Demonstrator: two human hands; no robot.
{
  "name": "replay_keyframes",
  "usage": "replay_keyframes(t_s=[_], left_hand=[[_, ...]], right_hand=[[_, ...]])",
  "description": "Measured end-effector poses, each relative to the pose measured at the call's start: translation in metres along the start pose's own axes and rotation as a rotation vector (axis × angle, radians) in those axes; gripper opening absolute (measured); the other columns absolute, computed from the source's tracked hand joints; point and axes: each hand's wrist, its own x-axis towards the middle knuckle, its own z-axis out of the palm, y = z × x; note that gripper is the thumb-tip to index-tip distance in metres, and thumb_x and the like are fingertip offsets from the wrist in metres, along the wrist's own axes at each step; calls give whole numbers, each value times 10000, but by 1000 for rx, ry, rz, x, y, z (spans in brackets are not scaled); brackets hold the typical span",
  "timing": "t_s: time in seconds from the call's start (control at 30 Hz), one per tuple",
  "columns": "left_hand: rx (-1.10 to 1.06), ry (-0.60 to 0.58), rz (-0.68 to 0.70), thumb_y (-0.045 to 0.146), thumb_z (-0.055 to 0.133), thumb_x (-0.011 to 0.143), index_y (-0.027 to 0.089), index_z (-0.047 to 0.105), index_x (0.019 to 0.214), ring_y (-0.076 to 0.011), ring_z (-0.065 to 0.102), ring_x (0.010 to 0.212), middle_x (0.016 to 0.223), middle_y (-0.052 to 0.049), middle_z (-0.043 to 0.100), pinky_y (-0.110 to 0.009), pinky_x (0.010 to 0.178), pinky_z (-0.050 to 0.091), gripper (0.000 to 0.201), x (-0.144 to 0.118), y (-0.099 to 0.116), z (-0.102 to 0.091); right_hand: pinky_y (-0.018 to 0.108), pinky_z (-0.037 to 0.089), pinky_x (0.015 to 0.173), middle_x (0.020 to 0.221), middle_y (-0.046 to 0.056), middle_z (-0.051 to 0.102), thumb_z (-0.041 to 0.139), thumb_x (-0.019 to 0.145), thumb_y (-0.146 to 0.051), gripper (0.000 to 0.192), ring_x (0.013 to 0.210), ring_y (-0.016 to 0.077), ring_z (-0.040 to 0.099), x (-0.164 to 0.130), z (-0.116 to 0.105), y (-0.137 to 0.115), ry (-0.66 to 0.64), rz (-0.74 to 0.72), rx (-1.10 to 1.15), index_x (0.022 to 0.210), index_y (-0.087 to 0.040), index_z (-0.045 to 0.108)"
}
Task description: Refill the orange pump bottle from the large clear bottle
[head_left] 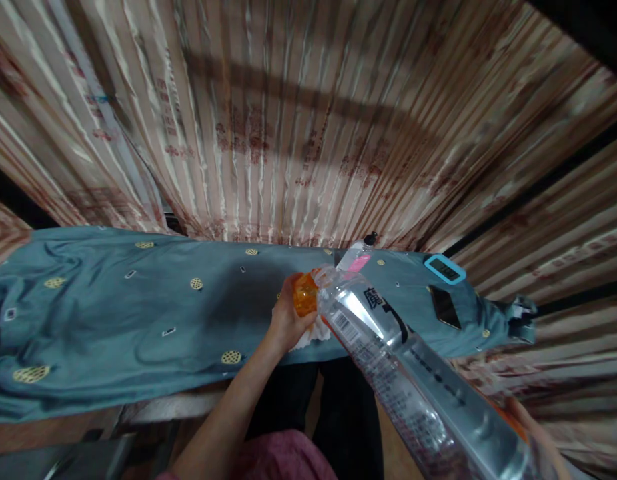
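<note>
My left hand [287,319] grips a small clear orange container [305,294] over the near edge of the table, with a white cloth [312,335] bunched under it. A large clear plastic bottle [388,353] with a printed label is tilted, its open mouth touching the top of the orange container. My right hand [531,427] holds the bottle's base at the lower right, mostly hidden behind it. A small spray bottle [357,256] with a pink label and dark cap lies just behind them.
The table wears a teal cloth [113,313] with yellow round patches. At its right end lie a blue-framed digital timer [444,269] and a dark phone [444,306]. Striped patterned curtains [298,120] hang close behind. My dark-trousered legs are below.
</note>
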Motion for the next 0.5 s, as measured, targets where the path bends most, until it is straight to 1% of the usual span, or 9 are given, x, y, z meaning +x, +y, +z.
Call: replay_keyframes(t_s=[0.1,0.17,0.23,0.3,0.37,0.5], left_hand=[[-2,21,-18,223,939,742,284,472,1456,-299,784,1214,1378,-110,739,-495,1087,645,856,0,-5,4],[-4,26,-26,245,950,746,303,475,1457,-300,781,1220,1381,-97,740,-494,1082,648,857,0,-7,6],[-4,25,-26,250,945,754,313,468,1462,-300,776,1232,1392,-94,737,-503,1088,643,856,0,-7,6],[-12,16,-20,233,937,750,303,457,1467,-299,777,1232,1394,-103,736,-506,1092,639,866,0,-5,5],[-11,3,-17,216,935,738,289,456,1466,-302,777,1234,1400,-116,733,-507,1103,633,874,0,-3,2],[9,-2,-20,203,930,737,284,461,1460,-309,765,1264,1409,-119,726,-517,1132,616,866,-1,0,-1]], right_hand=[[654,609,1168,1427,-3,743,794,887,-640,562,1584,405,507,5,2,13,-2,-23,20,1390,-391,768],[680,600,1168,1414,22,753,784,885,-660,550,1594,428,488,8,2,18,17,-40,12,1338,-347,796],[687,596,1174,1430,21,747,781,879,-677,549,1602,432,478,7,0,22,14,-67,-15,1319,-349,804],[665,607,1173,1454,-6,735,782,879,-676,541,1599,416,487,3,-3,25,-32,-91,-47,1337,-389,796],[647,624,1159,1474,-36,721,785,879,-667,568,1597,406,493,-2,-5,27,-71,-91,-62,1394,-429,764],[653,613,1176,1523,-77,683,815,849,-659,667,1618,420,457,-9,-8,33,-25,-51,-71,1480,-473,699]])
